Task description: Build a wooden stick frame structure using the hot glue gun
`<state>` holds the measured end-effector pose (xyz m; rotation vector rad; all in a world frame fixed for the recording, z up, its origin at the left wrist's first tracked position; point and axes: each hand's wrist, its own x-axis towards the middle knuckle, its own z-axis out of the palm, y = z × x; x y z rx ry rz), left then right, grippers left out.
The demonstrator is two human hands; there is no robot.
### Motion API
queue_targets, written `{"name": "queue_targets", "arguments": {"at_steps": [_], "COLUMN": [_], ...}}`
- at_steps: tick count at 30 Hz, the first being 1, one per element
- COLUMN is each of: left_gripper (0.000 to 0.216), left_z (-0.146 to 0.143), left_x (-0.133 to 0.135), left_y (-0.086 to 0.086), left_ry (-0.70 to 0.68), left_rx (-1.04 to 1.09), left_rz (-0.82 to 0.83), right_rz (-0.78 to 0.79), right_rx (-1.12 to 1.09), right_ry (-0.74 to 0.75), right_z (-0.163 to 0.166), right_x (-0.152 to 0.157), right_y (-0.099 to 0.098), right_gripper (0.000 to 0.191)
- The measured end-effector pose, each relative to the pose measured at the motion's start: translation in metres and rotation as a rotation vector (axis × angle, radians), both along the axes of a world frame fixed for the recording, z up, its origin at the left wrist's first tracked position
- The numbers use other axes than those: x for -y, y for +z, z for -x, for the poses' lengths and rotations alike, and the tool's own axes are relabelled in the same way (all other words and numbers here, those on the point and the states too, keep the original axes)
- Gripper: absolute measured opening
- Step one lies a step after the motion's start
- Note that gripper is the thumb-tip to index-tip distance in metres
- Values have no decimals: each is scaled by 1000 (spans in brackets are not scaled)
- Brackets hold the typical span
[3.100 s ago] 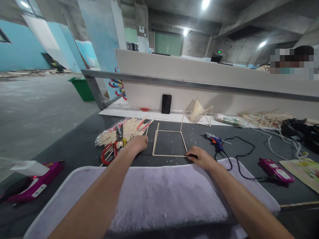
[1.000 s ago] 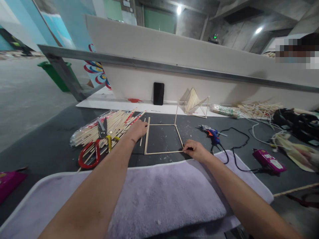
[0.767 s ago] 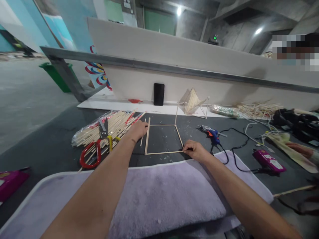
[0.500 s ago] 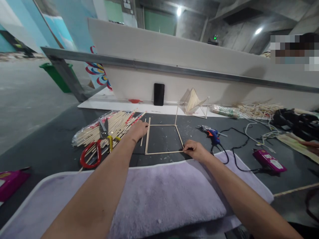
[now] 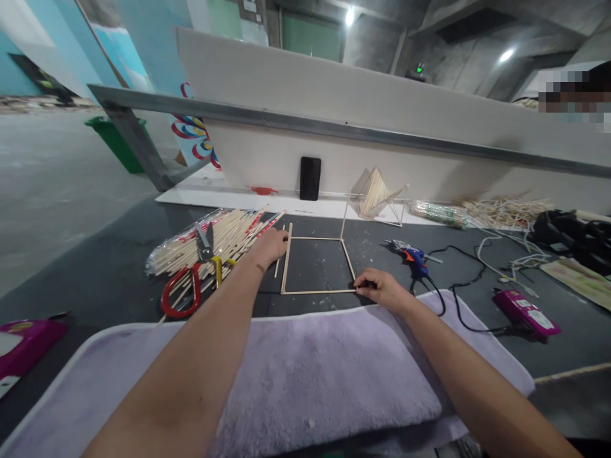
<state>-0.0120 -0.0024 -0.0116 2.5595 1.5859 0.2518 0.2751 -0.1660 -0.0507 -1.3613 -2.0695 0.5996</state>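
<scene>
A square frame of thin wooden sticks (image 5: 319,292) lies on the dark table, with one stick standing up from its far right corner. My left hand (image 5: 273,245) is closed at the far end of the frame's left side, its fingertips against the stick there. At the near right corner, my right hand (image 5: 382,287) pinches the frame between thumb and fingers. A loose short stick (image 5: 277,264) lies beside my left hand. Left of that hand is a pile of wooden sticks (image 5: 229,238) on clear plastic wrap, with red-and-yellow-handled scissors (image 5: 181,292) on top.
A blue glue gun (image 5: 414,259) with a black cord lies to the right, near a magenta box (image 5: 525,312). A lilac towel (image 5: 329,369) covers the table's near edge. Behind stand a black phone (image 5: 310,179) and a stick model (image 5: 377,194). Another person is at the far right.
The view has shifted slightly, so everything sits a little further right in the picture. Both hands stay at the same corners of the stick frame.
</scene>
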Motion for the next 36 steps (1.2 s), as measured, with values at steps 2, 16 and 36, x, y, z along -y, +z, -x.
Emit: {"name": "queue_targets", "arguments": {"at_steps": [2,16,36], "left_gripper": [34,34,26], "left_z": [-1,44,29], "left_x": [-1,-18,-3], "left_y": [-2,28,41], "left_ry": [2,403,294], "left_rx": [8,-149,118], "left_rz": [-3,91,218], "right_rz": [0,-38,-66], "right_rx": [4,-13,-48], "right_ry": [3,66,-16], "right_z": [0,-2,-3], "right_x": [1,6,6], "right_y": [1,6,8], "right_gripper": [8,23,20]}}
